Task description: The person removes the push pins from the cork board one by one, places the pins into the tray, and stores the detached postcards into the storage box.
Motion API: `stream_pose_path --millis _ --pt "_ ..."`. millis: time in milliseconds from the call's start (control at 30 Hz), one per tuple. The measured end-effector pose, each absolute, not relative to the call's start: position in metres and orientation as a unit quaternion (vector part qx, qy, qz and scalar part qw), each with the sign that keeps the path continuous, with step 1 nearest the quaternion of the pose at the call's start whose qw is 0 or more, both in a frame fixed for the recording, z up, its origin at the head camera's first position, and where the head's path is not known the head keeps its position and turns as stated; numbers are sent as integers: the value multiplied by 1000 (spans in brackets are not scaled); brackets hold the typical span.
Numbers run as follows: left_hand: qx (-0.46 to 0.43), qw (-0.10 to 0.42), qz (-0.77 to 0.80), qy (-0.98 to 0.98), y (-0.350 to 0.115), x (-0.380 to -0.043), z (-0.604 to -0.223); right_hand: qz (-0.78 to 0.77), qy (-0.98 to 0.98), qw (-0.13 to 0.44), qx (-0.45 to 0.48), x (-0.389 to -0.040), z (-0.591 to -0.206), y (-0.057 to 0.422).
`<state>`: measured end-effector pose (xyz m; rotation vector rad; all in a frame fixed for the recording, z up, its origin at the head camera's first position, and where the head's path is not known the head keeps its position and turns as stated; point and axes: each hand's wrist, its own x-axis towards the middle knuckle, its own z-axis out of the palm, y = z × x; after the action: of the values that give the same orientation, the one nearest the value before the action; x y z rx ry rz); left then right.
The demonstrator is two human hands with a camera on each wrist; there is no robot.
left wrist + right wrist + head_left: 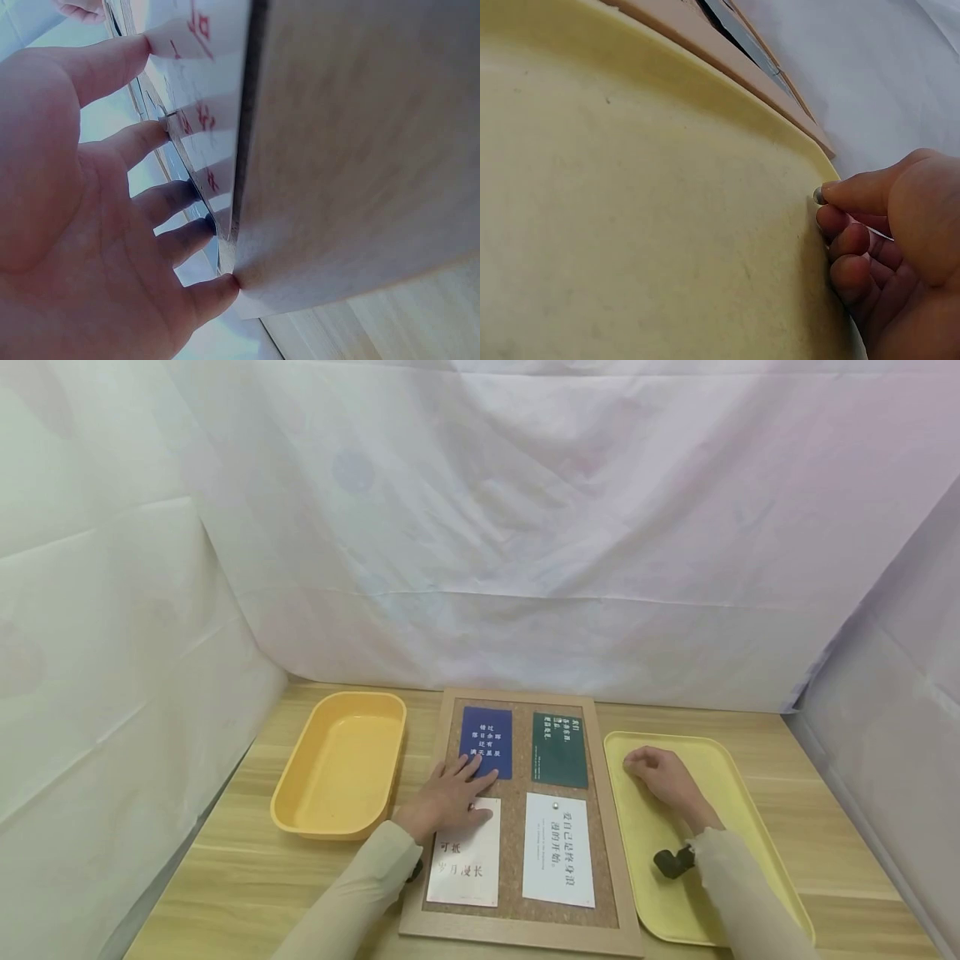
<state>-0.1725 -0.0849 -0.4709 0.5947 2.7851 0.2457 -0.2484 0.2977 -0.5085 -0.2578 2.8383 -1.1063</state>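
Note:
My left hand [452, 797] lies spread over the left side of a wood-framed corkboard [517, 852], its fingertips on a blue card [486, 722] and the thumb on a white card with red characters [468, 885]. In the left wrist view the fingers [124, 142] are stretched out and apart. Over the yellow tray [705, 893], my right hand [667, 781] pinches a small silver thumbtack [819, 196] between thumb and forefinger; the other fingers are curled in. A green card [560, 764] and another white card [543, 860] lie on the board's right half, the white one with a tack [555, 806] near its top.
A deep orange-yellow bin [337, 777] stands left of the board on the wooden table [225, 877]. The shallow tray sits close along the board's right side. White cloth [562, 527] hangs behind and at both sides.

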Motion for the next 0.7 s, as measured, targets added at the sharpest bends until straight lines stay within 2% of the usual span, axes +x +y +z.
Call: stream_pose_path --millis 700 --pt "206 139 89 965 -85 -172 -473 -356 930 50 -80 -250 -510 298"
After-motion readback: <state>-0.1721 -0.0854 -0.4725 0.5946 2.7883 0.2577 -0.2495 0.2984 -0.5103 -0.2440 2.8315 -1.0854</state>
